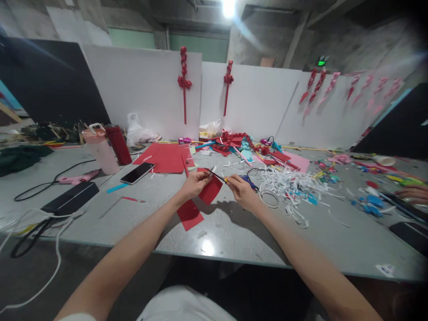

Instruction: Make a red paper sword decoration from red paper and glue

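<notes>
In the middle of the table, my left hand (194,184) pinches a piece of red paper (210,191), held up above the tabletop. My right hand (243,191) is closed on scissors (219,176) with dark blades and a bit of yellow near the fingers. The blades lie along the upper edge of the red paper and point left at my left hand; how far apart they are is too small to see. Under my left wrist another red paper strip (190,216) rests on the table. Behind it lie larger red sheets (163,157).
A phone (137,173), a pink bottle (100,151), a dark red flask (118,145) and a pink glue gun (79,177) are on the left. Shredded white paper (287,183) and a tape ring (269,199) are on the right. Another person's hand (414,192) shows at far right.
</notes>
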### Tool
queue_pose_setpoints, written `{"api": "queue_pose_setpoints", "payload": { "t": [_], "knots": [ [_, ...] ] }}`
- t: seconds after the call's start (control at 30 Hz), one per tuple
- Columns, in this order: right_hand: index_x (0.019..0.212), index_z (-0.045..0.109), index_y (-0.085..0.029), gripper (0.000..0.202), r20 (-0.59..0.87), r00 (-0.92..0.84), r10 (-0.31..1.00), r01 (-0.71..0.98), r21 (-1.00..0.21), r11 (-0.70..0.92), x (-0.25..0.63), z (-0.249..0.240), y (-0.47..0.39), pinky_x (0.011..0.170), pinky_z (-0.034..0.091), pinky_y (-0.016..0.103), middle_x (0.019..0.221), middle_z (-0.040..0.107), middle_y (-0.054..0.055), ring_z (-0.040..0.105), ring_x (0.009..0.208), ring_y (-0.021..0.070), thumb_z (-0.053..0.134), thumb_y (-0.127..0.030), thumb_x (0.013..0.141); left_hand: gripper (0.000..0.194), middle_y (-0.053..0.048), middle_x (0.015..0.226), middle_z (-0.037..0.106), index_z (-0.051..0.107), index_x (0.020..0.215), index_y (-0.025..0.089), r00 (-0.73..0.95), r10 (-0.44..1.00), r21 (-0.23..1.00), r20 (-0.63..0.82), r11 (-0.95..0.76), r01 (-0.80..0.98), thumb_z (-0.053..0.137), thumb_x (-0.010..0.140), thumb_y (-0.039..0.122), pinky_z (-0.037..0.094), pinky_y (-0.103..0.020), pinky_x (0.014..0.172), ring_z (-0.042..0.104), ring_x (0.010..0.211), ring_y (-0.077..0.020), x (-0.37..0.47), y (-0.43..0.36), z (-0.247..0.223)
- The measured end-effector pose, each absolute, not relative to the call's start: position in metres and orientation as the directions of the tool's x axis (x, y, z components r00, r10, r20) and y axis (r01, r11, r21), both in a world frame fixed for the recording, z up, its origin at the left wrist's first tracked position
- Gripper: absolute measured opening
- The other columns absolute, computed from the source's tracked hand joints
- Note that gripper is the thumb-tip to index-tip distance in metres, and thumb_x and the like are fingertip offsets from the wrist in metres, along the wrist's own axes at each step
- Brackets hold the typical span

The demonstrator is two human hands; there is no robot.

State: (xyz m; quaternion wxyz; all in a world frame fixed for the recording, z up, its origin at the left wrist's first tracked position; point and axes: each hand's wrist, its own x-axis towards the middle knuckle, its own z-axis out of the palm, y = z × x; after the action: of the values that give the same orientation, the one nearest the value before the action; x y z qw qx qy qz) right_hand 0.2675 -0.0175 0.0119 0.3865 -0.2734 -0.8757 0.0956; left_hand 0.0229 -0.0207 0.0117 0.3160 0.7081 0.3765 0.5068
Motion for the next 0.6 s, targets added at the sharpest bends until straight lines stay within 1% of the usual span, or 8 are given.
{"api": "queue_pose_setpoints", "payload": {
  "t": [0.33, 0.5, 0.6],
  "knots": [
    [0.131, 0.062, -0.022, 0.033, 0.667, -0.514, 0.54, 0.373, -0.393, 0.84, 0.259, 0.004, -0.021, 0.088, 0.053, 0.035, 0.111, 0.064, 0.012, 0.065, 0.099, 0.0223, 0.04, -0.024, 0.106, 0.035, -0.004, 0.074, 0.067, 0.071, 0.084, 0.013, 0.179, 0.86, 0.834, 0.478, -0.508, 0.215, 0.062, 0.091, 0.047, 0.043, -0.025, 0.057, 0.059, 0.068, -0.0166, 0.025, -0.027, 0.014],
    [0.13, 0.062, -0.022, 0.033, 0.662, -0.514, 0.546, 0.39, -0.387, 0.836, 0.256, 0.005, -0.023, 0.088, 0.053, 0.034, 0.109, 0.064, 0.011, 0.064, 0.097, 0.0217, 0.04, -0.024, 0.106, 0.034, -0.005, 0.074, 0.068, 0.072, 0.082, 0.013, 0.19, 0.844, 0.799, 0.502, -0.537, 0.273, 0.061, 0.092, 0.044, 0.043, -0.025, 0.058, 0.059, 0.067, -0.0165, 0.022, -0.026, 0.014],
    [0.128, 0.063, -0.021, 0.032, 0.648, -0.517, 0.56, 0.406, -0.39, 0.826, 0.254, 0.006, -0.025, 0.088, 0.053, 0.034, 0.109, 0.064, 0.011, 0.064, 0.096, 0.022, 0.039, -0.026, 0.106, 0.032, -0.006, 0.076, 0.07, 0.074, 0.084, 0.013, 0.189, 0.84, 0.778, 0.509, -0.543, 0.316, 0.06, 0.092, 0.041, 0.044, -0.026, 0.06, 0.06, 0.07, -0.0177, 0.021, -0.025, 0.014]
  ]
}}
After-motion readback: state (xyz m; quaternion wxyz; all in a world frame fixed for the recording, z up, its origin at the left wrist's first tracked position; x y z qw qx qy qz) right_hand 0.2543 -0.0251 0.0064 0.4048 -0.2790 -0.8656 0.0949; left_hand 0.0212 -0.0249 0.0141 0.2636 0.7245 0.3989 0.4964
